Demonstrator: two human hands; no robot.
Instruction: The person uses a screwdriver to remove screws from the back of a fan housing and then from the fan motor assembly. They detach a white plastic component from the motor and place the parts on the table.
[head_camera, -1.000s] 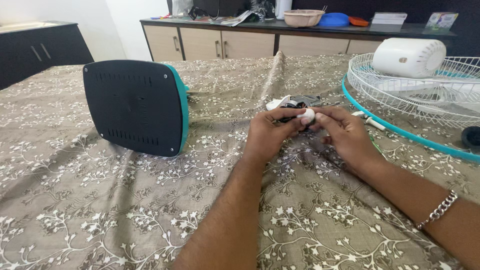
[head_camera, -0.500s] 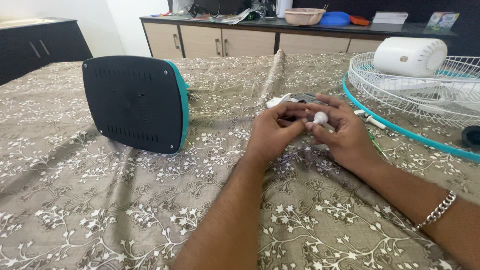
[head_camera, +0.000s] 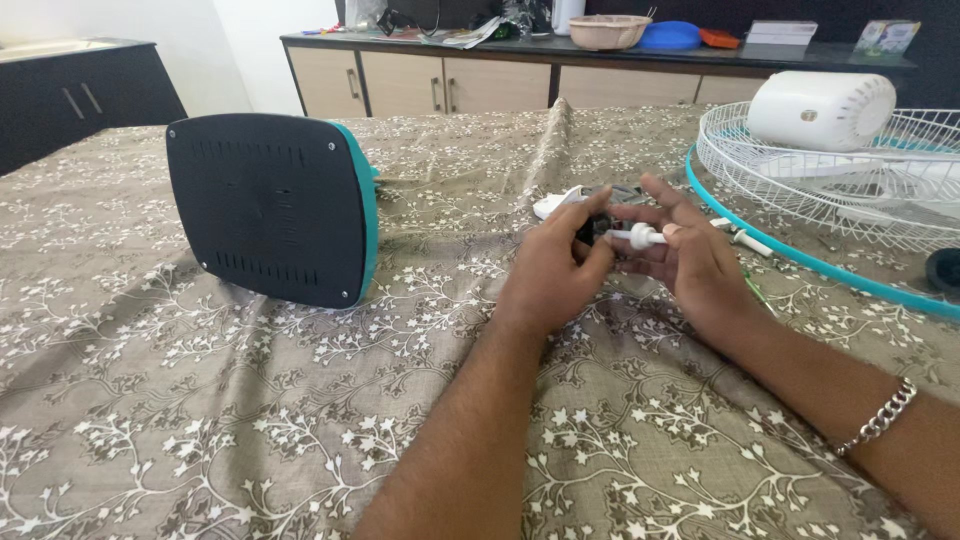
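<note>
My left hand (head_camera: 558, 268) grips a small black part (head_camera: 592, 228) over the patterned cloth. My right hand (head_camera: 690, 255) pinches a small white knob with a thin shaft (head_camera: 640, 237), its tip pointing into the black part. Both hands meet in the middle of the table. A white piece and a dark flat piece (head_camera: 570, 198) lie on the cloth just behind my fingers. A metal chain bracelet (head_camera: 880, 420) sits on my right wrist.
A black and teal fan base (head_camera: 270, 210) stands on edge at the left. A white wire fan guard with a teal rim (head_camera: 830, 190) and a white motor housing (head_camera: 820, 110) lie at the right. A sideboard (head_camera: 600, 70) with bowls stands behind.
My hands have drawn slightly apart. The white knob, earlier pressed between both hands, now shows its shaft and sits in my right fingers, while the black part shows in my left.
</note>
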